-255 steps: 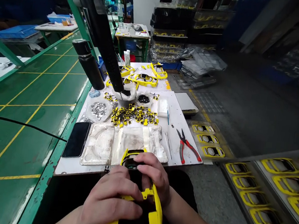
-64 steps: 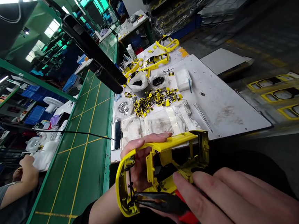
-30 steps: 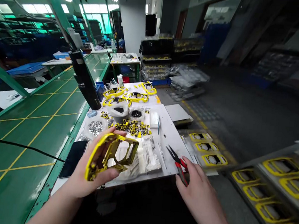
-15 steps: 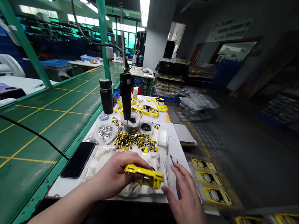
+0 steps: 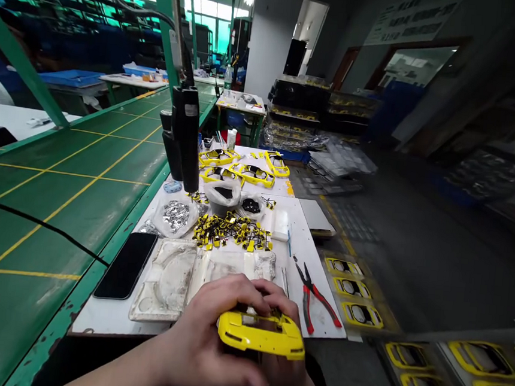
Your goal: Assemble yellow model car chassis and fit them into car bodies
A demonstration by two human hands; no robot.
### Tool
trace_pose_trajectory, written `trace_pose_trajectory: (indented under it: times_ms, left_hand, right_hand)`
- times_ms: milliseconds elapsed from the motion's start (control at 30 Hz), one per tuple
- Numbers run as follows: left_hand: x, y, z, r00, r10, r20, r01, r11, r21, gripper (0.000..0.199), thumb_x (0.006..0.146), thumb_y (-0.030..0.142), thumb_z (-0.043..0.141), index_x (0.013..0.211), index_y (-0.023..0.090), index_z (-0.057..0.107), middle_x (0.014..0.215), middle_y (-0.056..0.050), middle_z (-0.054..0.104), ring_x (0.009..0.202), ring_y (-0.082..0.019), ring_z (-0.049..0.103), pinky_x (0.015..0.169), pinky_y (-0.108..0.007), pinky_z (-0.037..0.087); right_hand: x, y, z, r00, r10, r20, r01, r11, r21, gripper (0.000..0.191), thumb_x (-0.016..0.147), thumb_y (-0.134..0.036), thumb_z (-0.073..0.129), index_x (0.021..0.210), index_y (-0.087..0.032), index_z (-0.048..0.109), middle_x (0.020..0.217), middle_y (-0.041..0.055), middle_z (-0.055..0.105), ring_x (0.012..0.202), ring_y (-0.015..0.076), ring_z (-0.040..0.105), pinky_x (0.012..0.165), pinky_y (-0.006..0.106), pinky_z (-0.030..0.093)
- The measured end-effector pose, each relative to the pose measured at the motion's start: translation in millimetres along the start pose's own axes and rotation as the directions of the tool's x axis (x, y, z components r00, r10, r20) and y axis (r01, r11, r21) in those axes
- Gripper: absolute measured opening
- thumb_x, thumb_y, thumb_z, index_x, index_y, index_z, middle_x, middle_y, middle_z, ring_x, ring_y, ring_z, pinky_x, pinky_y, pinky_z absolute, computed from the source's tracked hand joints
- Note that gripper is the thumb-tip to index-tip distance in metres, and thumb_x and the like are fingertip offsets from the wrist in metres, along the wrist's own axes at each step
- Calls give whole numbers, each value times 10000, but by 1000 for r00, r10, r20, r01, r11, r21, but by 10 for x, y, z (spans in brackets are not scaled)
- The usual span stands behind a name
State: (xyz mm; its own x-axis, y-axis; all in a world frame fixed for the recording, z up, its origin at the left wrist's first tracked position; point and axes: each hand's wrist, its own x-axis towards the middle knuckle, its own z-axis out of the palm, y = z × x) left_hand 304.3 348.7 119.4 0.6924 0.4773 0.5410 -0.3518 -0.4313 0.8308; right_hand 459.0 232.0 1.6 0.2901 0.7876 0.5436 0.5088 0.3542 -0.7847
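Observation:
A yellow plastic car body shell [image 5: 263,334] is held low in front of me, past the bench's front edge. My left hand [image 5: 214,327] wraps round its left side, with the fingers over the top and the thumb below. From the far right side my right hand [image 5: 281,306] grips the same shell, its fingers curled on top; part of that hand is hidden behind the shell. Red-handled pliers [image 5: 313,300] lie on the bench right of my hands. Left of the shell sits a worn, whitish moulded fixture [image 5: 171,281].
Small yellow-and-black parts [image 5: 231,231] are heaped mid-bench, near a bag of silvery pieces [image 5: 175,216] and a bag of black pieces [image 5: 251,205]. A black electric screwdriver [image 5: 187,139] hangs above. A phone [image 5: 125,265] lies left. Yellow frames [image 5: 254,173] lie at the back.
My right hand has left the pliers, now lying uncovered, and has joined my left on the shell. The shell has come lower and nearer. The hanging screwdriver now appears further left.

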Motion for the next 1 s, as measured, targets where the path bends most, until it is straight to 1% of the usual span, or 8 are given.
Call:
trace_pose_trajectory:
  times_ms: [133, 300, 367, 467, 533, 600, 800, 1000]
  left_hand:
    - [5, 35, 51, 1000, 7, -19, -7, 1000, -18, 530, 894, 709, 873, 1162, 265, 764, 954, -50, 823, 832, -196, 725, 868, -314, 580]
    - [36, 62, 9, 999, -47, 12, 46, 998, 33, 512, 921, 711, 837, 1131, 249, 765, 986, -65, 821, 850, -194, 714, 842, -311, 557]
    - [59, 89, 15, 998, -64, 15, 64, 998, -6, 437, 930, 618, 859, 1124, 239, 762, 990, -67, 814, 861, -197, 707, 841, -312, 557]
    - [81, 144, 72, 998, -68, -4, 68, 996, -51, 310, 850, 318, 906, 1108, 240, 753, 1012, -44, 816, 907, -191, 714, 890, -303, 569]
    - [80, 174, 120, 998, -57, -29, 55, 998, -44, 350, 767, 157, 875, 1077, 249, 740, 996, -11, 809, 902, -165, 708, 903, -276, 566]
    - [71, 189, 153, 998, -47, -50, 46, 999, -29, 368, 742, 114, 865, 1053, 255, 729, 971, 14, 797, 877, -139, 692, 885, -245, 559]
    - [63, 178, 102, 999, -48, 12, 48, 999, -5, 371, 800, 223, 901, 1133, 265, 743, 1071, -10, 804, 991, -170, 718, 966, -280, 574]
    - [36, 127, 63, 999, -18, 38, 17, 1000, 24, 411, 936, 536, 859, 1216, 270, 719, 1053, -37, 796, 993, -195, 714, 922, -301, 570]
  right_hand:
    - [2, -36, -2, 1000, 24, -6, -24, 995, 93, 292, 1109, -433, 569, 1370, -311, 525, 1494, 154, 685, 1377, 349, 727, 1048, 562, 661]
    - [22, -4, -9, 1000, 28, 0, -28, 983, 184, 341, 1095, -410, 607, 1410, -305, 528, 1522, 155, 667, 1430, 359, 687, 1106, 575, 635]
    - [15, 27, -6, 1000, 29, 11, -31, 977, 211, 355, 1101, -380, 615, 1436, -308, 523, 1554, 149, 640, 1468, 346, 656, 1153, 569, 610]
    - [-6, 55, -4, 1000, 22, 11, -23, 971, 238, 351, 1112, -392, 619, 1440, -311, 527, 1583, 146, 621, 1484, 338, 643, 1162, 547, 609]
    - [-25, 57, -8, 1000, 22, 1, -21, 971, 239, 331, 1116, -388, 615, 1428, -314, 534, 1579, 145, 631, 1476, 335, 651, 1150, 538, 620]
    - [-41, 52, -14, 1000, 31, -3, -30, 972, 232, 318, 1108, -365, 630, 1413, -314, 554, 1571, 141, 645, 1471, 333, 657, 1148, 532, 624]
    - [-44, 51, -26, 999, 52, 0, -51, 976, 211, 307, 1084, -410, 673, 1361, -299, 604, 1557, 136, 666, 1464, 332, 663, 1136, 508, 636]
    - [-21, 47, -21, 998, 54, 13, -55, 976, 212, 321, 1086, -458, 651, 1345, -273, 607, 1528, 162, 677, 1448, 341, 671, 1155, 532, 622]
